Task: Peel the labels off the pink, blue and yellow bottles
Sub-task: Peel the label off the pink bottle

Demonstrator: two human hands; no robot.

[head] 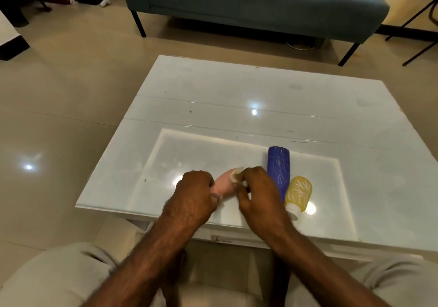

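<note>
Head view is showing the pink bottle (224,183) lying near the white table's (237,88) front edge, the left hand (193,194) gripping its near end while the right hand (257,191) is pinching a pale label scrap (235,176). Just right, the blue bottle (278,169) and yellow bottle (298,194) are lying touching each other.

A glossy white table (237,88) carries everything, with seams running across its far half and a paler inset panel (189,155) in its near half; on that panel lie three bottles near the near edge; the pink bottle (224,183) lies at the left, largely covered by two hands; the blue bottle (279,168) lies lengthwise to its right, pointing far; the yellow bottle (298,193) lies just right of the blue, touching it, white cap toward the near edge.
</note>
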